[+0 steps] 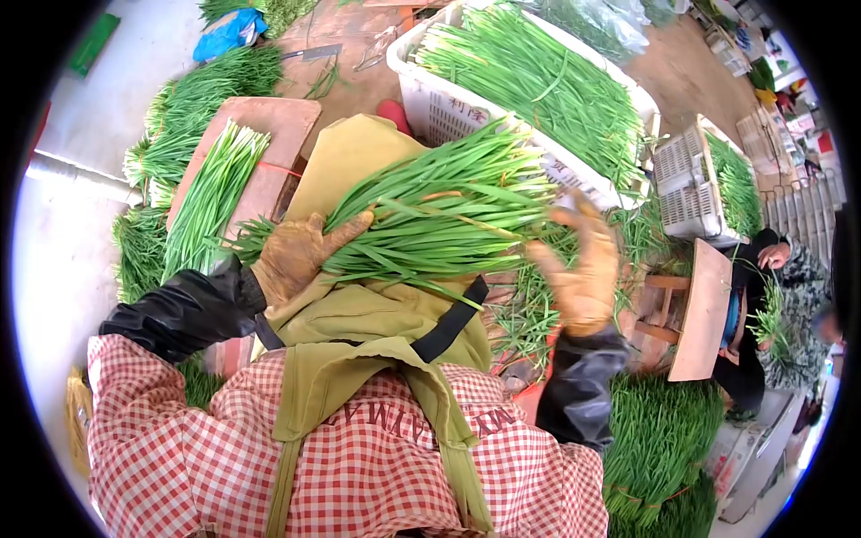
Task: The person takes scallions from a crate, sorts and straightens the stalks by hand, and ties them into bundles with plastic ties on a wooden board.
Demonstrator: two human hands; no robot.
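A large loose bunch of green chives point(430, 202) lies across my lap, over an olive apron point(350, 323), its pale ends pointing right. My left hand point(300, 251), in a stained tan glove, is on the leafy left end, its thumb stretched over the stalks and the other fingers partly under them. My right hand point(578, 269), gloved alike, stands just right of the pale ends with fingers apart and nothing held. A smaller chive bundle point(215, 188) rests on a reddish board point(291, 117) to the left.
A white crate point(430, 99) full of chives stands ahead, a second crate point(686, 184) to its right. Chive piles lie left point(215, 81) and lower right point(664, 439). A knife point(314, 53) lies ahead. Another person point(789, 296) sits at right beside a wooden board point(701, 309).
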